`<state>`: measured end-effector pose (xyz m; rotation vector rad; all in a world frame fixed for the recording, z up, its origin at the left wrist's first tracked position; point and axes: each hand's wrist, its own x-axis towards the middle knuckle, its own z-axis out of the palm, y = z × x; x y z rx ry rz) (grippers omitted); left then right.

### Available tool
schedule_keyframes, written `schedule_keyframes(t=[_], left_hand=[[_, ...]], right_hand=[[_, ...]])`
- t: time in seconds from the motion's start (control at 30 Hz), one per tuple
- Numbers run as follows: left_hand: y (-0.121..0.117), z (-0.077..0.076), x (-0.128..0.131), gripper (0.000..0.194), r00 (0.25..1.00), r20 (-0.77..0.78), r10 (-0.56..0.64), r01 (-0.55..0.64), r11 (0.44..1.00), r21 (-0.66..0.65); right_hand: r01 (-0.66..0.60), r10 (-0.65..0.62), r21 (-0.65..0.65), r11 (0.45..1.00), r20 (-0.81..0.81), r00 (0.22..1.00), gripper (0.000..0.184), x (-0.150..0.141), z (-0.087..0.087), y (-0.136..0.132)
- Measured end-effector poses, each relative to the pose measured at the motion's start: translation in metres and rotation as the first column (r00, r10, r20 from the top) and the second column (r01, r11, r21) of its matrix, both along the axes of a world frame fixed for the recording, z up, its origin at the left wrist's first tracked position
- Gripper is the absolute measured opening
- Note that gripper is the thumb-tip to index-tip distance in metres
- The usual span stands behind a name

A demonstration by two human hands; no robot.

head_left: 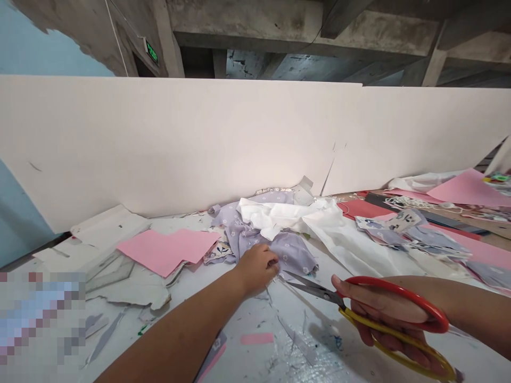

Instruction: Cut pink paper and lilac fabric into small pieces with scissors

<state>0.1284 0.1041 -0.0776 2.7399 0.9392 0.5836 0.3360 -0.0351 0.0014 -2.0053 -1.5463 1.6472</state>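
The person's left hand (pixel 255 269) lay on a crumpled lavender cloth with a small floral print (pixel 289 252), near the middle of the white-covered desk (pixel 243 343); its fingers (pixel 270 261) curled down onto a fold, though whether they pinched it could not be told. The right hand (pixel 383 314) clenched a pair of long steel scissors with red and yellow plastic loop handles (pixel 315 290); its fingers (pixel 369 332) wrapped firmly around the handles, and the blades pointed left, their tips just beside the left hand. A smooth white fabric sheet (pixel 279 215) lay across the lavender cloth; a flat pink paper sheet (pixel 167 251) lay to the left; a narrow pink paper strip (pixel 256 338) lay nearer the person; lavender floral fabric scraps (pixel 411 239) lay to the right; a tall white board (pixel 191 138) stood behind the desk.
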Motion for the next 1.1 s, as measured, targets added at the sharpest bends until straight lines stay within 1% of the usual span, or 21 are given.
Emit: schedule_keyframes(t=[0.03, 0.07, 0.1, 0.17, 0.3, 0.43, 0.53, 0.67, 0.8, 0.93, 1.1], left_hand=[[-0.001, 0.001, -0.001, 0.022, 1.000, 0.010, 0.001, -0.001, 1.000, -0.008], [-0.002, 0.003, -0.002, 0.022, 1.000, 0.022, 0.003, -0.003, 1.000, -0.014], [-0.003, 0.004, -0.002, 0.021, 0.999, 0.035, 0.007, -0.006, 1.000, -0.020], [-0.004, 0.006, -0.004, 0.020, 0.998, 0.064, 0.020, -0.018, 0.999, -0.038], [0.001, 0.005, -0.008, 0.018, 0.990, 0.132, 0.055, -0.040, 0.992, -0.119], [0.009, 0.002, -0.013, 0.020, 0.973, 0.215, 0.085, -0.028, 0.967, -0.255], [0.015, -0.001, -0.014, 0.022, 0.951, 0.290, 0.111, -0.004, 0.938, -0.346], [0.021, -0.003, -0.015, 0.022, 0.917, 0.366, 0.158, 0.026, 0.892, -0.451], [0.026, -0.006, -0.014, 0.023, 0.883, 0.410, 0.227, 0.037, 0.839, -0.543], [0.032, -0.011, -0.013, 0.022, 0.847, 0.438, 0.300, 0.033, 0.793, -0.608], [0.038, -0.018, -0.012, 0.021, 0.823, 0.451, 0.346, 0.021, 0.775, -0.632]], right_hand=[[0.020, -0.024, -0.111, 0.994, -0.031, 0.999, 0.077, -0.002, -0.002, 0.001], [0.041, -0.053, -0.192, 0.981, -0.060, 0.997, 0.080, -0.004, -0.005, 0.002], [0.057, -0.081, -0.248, 0.967, -0.086, 0.993, 0.081, -0.006, -0.007, 0.003], [0.066, -0.103, -0.284, 0.956, -0.120, 0.987, 0.082, -0.010, -0.012, 0.004], [0.069, -0.112, -0.252, 0.965, -0.164, 0.980, 0.083, -0.016, -0.016, 0.002], [0.081, -0.125, -0.260, 0.962, -0.157, 0.980, 0.081, -0.025, -0.012, 0.001], [0.096, -0.137, -0.292, 0.952, -0.125, 0.983, 0.081, -0.031, -0.010, 0.007], [0.144, -0.175, -0.347, 0.927, -0.058, 0.983, 0.081, -0.037, -0.012, 0.016], [0.154, -0.182, -0.354, 0.923, -0.048, 0.982, 0.081, -0.042, -0.013, 0.020], [0.148, -0.171, -0.344, 0.927, -0.039, 0.984, 0.081, -0.044, -0.013, 0.020], [0.158, -0.183, -0.314, 0.936, -0.052, 0.982, 0.077, -0.046, -0.016, 0.019]])
